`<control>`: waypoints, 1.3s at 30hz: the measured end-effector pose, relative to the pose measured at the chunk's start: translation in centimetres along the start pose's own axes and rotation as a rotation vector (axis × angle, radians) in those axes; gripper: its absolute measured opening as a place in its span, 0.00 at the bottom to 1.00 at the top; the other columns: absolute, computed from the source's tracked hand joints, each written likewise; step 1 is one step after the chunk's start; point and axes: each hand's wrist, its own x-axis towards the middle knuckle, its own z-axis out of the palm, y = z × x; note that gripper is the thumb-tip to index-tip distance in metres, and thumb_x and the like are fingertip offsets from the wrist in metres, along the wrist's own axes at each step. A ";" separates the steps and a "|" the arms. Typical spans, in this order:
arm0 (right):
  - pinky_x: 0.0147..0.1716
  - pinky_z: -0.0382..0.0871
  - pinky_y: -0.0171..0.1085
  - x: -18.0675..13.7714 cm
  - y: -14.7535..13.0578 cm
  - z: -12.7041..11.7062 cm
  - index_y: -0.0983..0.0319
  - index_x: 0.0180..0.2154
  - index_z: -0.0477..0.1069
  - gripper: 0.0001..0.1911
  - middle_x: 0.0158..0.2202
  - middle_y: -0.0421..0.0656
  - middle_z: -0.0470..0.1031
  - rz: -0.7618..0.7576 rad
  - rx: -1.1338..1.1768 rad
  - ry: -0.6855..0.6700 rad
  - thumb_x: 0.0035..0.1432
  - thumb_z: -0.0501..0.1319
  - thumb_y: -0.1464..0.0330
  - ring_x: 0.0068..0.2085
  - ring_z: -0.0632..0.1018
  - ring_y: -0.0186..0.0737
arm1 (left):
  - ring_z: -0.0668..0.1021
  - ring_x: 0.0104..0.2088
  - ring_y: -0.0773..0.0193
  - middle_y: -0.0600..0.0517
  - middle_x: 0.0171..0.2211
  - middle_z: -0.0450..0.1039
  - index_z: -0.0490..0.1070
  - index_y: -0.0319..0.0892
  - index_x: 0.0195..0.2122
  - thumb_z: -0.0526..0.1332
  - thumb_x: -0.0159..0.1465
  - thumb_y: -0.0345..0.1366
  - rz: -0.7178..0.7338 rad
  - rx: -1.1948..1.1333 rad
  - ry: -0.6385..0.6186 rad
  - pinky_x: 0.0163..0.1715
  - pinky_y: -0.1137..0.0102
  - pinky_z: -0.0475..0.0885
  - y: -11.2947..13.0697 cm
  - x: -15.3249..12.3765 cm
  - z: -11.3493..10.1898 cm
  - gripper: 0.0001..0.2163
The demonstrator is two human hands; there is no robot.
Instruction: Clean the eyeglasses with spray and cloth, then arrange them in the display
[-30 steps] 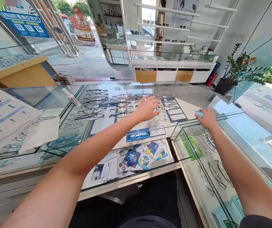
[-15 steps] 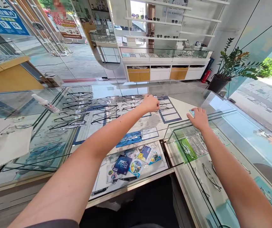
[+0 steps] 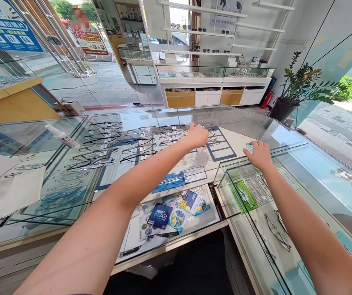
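My left hand (image 3: pixel 198 135) reaches far over the glass counter top (image 3: pixel 151 119), its fingers curled closed above rows of eyeglass frames (image 3: pixel 139 143) lying in the case below. What it grips, if anything, is hidden. My right hand (image 3: pixel 259 155) lies palm down on the corner of the right glass case (image 3: pixel 289 164), pressing a small light-blue cloth (image 3: pixel 249 146) under its fingers.
A white spray bottle (image 3: pixel 62 136) and papers (image 3: pixel 6 184) lie on the glass at left. An open lower drawer (image 3: pixel 169 217) holds leaflets and discs. More frames (image 3: pixel 255 188) fill the right case. A potted plant (image 3: pixel 305 88) and wall shelves stand behind.
My left hand went from flat with spread fingers to curled closed, staying over the frames. My right hand stayed on the blue cloth. The view shifted slightly.
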 end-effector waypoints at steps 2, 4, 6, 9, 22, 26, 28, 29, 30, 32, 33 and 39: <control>0.61 0.68 0.59 0.0 0.2 0.2 0.67 0.63 0.75 0.33 0.64 0.62 0.74 -0.010 0.006 0.011 0.72 0.52 0.50 0.61 0.72 0.68 | 0.73 0.59 0.39 0.38 0.38 0.83 0.80 0.41 0.31 0.60 0.70 0.30 0.003 -0.055 0.028 0.62 0.46 0.61 0.1 -1.9 -1.1 0.11; 0.59 0.69 0.59 0.1 0.3 0.4 0.67 0.61 0.75 0.33 0.63 0.63 0.74 -0.019 0.016 0.030 0.71 0.53 0.50 0.60 0.72 0.68 | 0.73 0.60 0.40 0.42 0.42 0.85 0.82 0.43 0.36 0.58 0.74 0.36 0.033 -0.190 0.055 0.64 0.45 0.60 0.3 -4.8 -2.1 0.13; 0.59 0.69 0.59 0.1 0.4 0.5 0.66 0.61 0.75 0.32 0.63 0.63 0.74 -0.020 0.026 0.047 0.71 0.53 0.50 0.61 0.72 0.68 | 0.74 0.60 0.43 0.47 0.45 0.85 0.82 0.45 0.39 0.59 0.75 0.43 0.090 -0.375 0.036 0.66 0.46 0.60 0.8 -8.5 -2.7 0.13; 0.60 0.69 0.59 0.0 0.4 0.6 0.66 0.61 0.75 0.32 0.63 0.62 0.74 -0.009 0.029 0.052 0.71 0.54 0.50 0.61 0.72 0.68 | 0.75 0.61 0.47 0.51 0.49 0.84 0.81 0.49 0.43 0.61 0.75 0.49 0.167 -0.614 -0.085 0.66 0.51 0.62 1.7 -14.4 -1.8 0.13; 0.59 0.67 0.60 0.0 -0.3 0.3 0.64 0.58 0.76 0.27 0.61 0.62 0.74 0.014 0.064 0.093 0.70 0.57 0.53 0.59 0.71 0.69 | 0.74 0.60 0.39 0.46 0.55 0.80 0.82 0.51 0.41 0.59 0.73 0.45 -0.280 -0.394 -0.248 0.59 0.50 0.68 -2.9 -17.4 15.0 0.12; 0.58 0.68 0.60 -0.1 -0.7 0.0 0.64 0.59 0.76 0.26 0.61 0.61 0.74 0.024 0.069 0.079 0.70 0.57 0.53 0.59 0.72 0.69 | 0.69 0.65 0.39 0.43 0.66 0.72 0.84 0.49 0.47 0.57 0.76 0.46 -0.385 -0.309 -0.037 0.58 0.51 0.66 -2.6 -11.9 17.4 0.15; 0.58 0.68 0.60 -0.1 -0.8 -0.1 0.64 0.59 0.75 0.26 0.61 0.61 0.74 0.023 0.070 0.072 0.70 0.57 0.54 0.59 0.72 0.69 | 0.66 0.66 0.41 0.43 0.68 0.69 0.84 0.49 0.49 0.57 0.77 0.46 -0.377 -0.310 0.060 0.59 0.51 0.65 -1.4 -8.3 18.1 0.15; 0.58 0.68 0.60 -0.2 -0.9 -0.1 0.64 0.59 0.75 0.26 0.61 0.61 0.74 0.026 0.069 0.070 0.70 0.57 0.54 0.59 0.72 0.69 | 0.65 0.66 0.41 0.43 0.68 0.68 0.84 0.50 0.49 0.57 0.77 0.46 -0.350 -0.317 0.098 0.60 0.51 0.64 -0.7 -6.4 18.4 0.15; 0.59 0.68 0.60 -0.2 -0.9 -0.1 0.64 0.59 0.75 0.26 0.61 0.61 0.74 0.028 0.067 0.066 0.71 0.57 0.54 0.60 0.72 0.69 | 0.64 0.67 0.40 0.43 0.69 0.68 0.84 0.49 0.49 0.57 0.77 0.46 -0.320 -0.328 0.126 0.60 0.51 0.63 0.1 -4.4 18.6 0.15; 0.59 0.68 0.60 -0.3 -1.0 -0.2 0.64 0.60 0.75 0.26 0.62 0.61 0.74 0.032 0.065 0.059 0.71 0.57 0.54 0.60 0.72 0.69 | 0.62 0.68 0.39 0.41 0.70 0.66 0.85 0.49 0.50 0.57 0.78 0.46 -0.239 -0.352 0.153 0.61 0.49 0.62 1.5 -0.3 19.1 0.16; 0.60 0.68 0.59 -0.3 -1.0 -0.2 0.64 0.60 0.75 0.26 0.62 0.61 0.74 0.032 0.067 0.057 0.71 0.57 0.54 0.61 0.72 0.69 | 0.62 0.68 0.38 0.41 0.71 0.65 0.85 0.49 0.50 0.57 0.78 0.45 -0.207 -0.360 0.165 0.61 0.49 0.62 2.2 1.7 19.3 0.16; 0.59 0.69 0.60 -0.5 -1.1 -0.2 0.63 0.59 0.75 0.25 0.60 0.59 0.75 0.023 0.098 0.079 0.71 0.58 0.53 0.59 0.73 0.68 | 0.62 0.66 0.37 0.38 0.68 0.66 0.87 0.46 0.48 0.58 0.76 0.41 -0.126 -0.325 0.167 0.61 0.46 0.60 5.2 11.2 19.8 0.15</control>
